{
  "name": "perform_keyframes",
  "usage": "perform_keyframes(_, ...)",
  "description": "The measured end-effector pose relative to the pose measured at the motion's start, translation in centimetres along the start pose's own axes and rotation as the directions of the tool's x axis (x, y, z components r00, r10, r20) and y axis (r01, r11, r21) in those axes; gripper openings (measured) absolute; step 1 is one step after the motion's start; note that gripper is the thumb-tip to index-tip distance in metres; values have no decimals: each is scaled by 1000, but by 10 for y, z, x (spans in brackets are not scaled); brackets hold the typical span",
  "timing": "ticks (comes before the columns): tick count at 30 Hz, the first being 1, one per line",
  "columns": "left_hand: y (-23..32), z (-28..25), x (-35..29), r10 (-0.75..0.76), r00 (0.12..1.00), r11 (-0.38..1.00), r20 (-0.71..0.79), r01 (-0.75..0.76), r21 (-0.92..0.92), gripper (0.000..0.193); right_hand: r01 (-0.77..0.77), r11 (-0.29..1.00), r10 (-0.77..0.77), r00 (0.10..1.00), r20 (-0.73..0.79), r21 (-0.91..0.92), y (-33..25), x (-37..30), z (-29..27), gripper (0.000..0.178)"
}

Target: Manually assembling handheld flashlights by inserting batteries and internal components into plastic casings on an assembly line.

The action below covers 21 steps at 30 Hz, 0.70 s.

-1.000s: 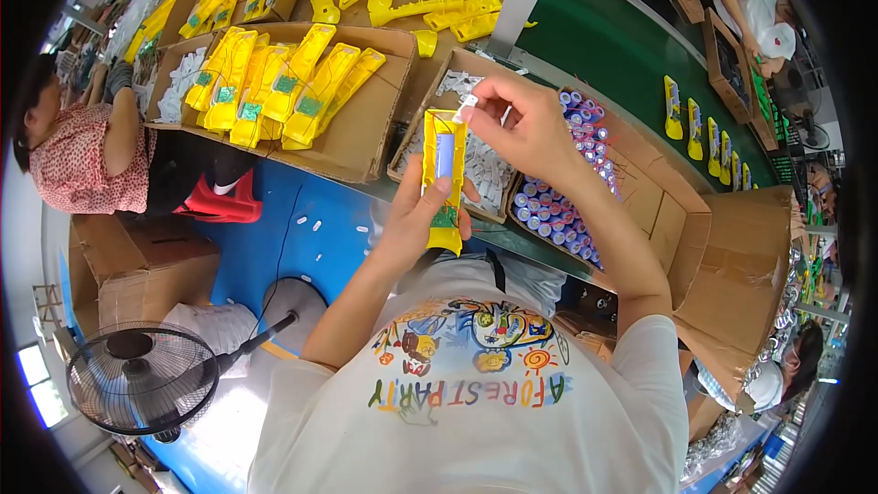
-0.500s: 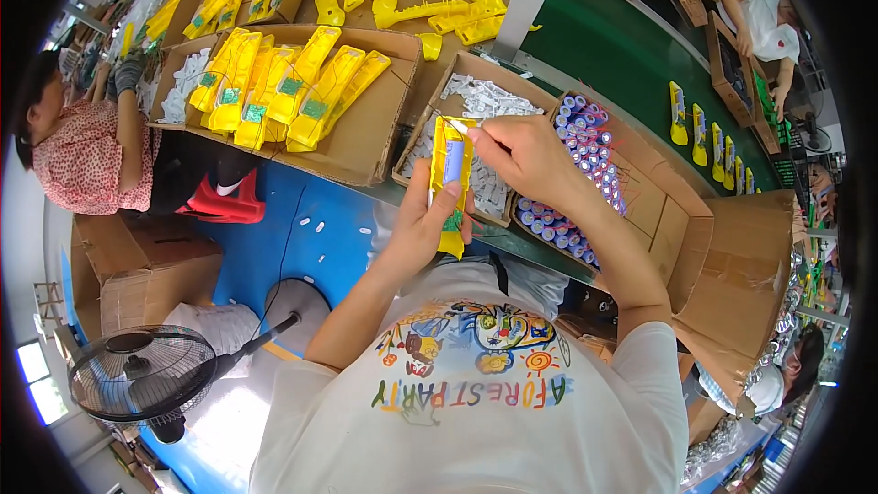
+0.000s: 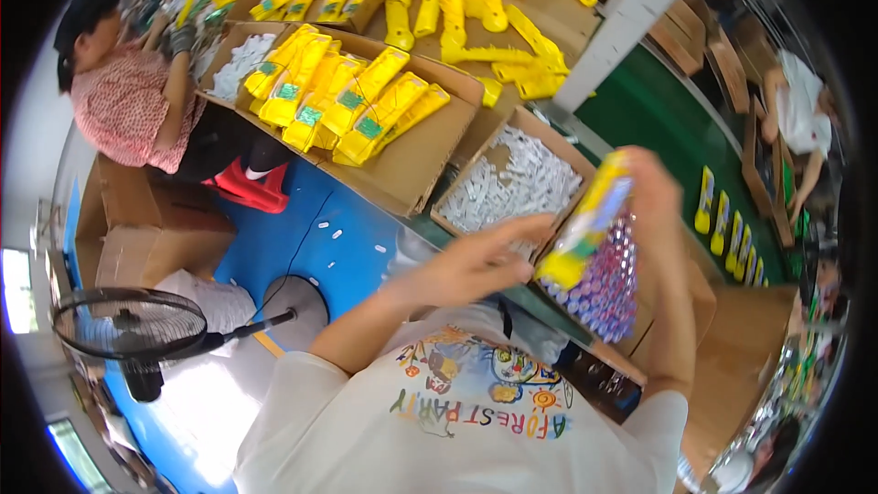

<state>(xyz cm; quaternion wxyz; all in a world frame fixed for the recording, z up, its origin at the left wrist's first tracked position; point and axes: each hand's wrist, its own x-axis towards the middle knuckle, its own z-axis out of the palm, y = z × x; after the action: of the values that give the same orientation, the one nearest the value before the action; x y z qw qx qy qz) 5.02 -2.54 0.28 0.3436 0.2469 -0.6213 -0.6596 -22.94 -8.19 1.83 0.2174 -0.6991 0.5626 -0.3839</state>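
Note:
My right hand (image 3: 655, 197) grips a long yellow plastic housing (image 3: 557, 269) by its far end, above the box of batteries. A blue-violet battery and a green circuit board show inside it, smeared by motion. My left hand (image 3: 471, 265) is open, its fingers reaching toward the near end of the housing; nothing is seen in it. Below and beyond the hands stands a carton (image 3: 444, 216) of small white plastic pieces (image 3: 512, 178). Beside it, partly hidden by the housing and my right arm, purple-wrapped batteries (image 3: 599, 297) with red wires stand packed in a box.
A cardboard box (image 3: 402, 178) at left holds yellow housings (image 3: 343, 105) with green boards. Loose yellow shells (image 3: 466, 14) pile up behind it. Beyond a metal post (image 3: 631, 23) runs a green conveyor (image 3: 640, 101) carrying finished-looking housings. A fan (image 3: 128, 325) and a co-worker (image 3: 128, 105) are at left.
The housing has moved right, out of my left hand's grip and into my right hand, which earlier pinched at its top end. The view has shifted and turned.

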Motion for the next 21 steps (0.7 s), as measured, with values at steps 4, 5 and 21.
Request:
perform_keyframes(4, 28, -123, 14, 532, 490, 791, -690, 3, 611, 19, -124, 852, -72, 934, -349, -509, 189, 73, -172, 28)
perform_keyframes(5, 45, -152, 18, 664, 345, 672, -664, 114, 732, 15, -219, 718, -4, 948, -318, -660, 225, 85, -206, 25)
perform_keyframes(21, 34, -185, 40, 245, 610, 885, -753, 177, 431, 33, -72, 996, 80, 985, 154, -52, 48, 10, -54, 18)
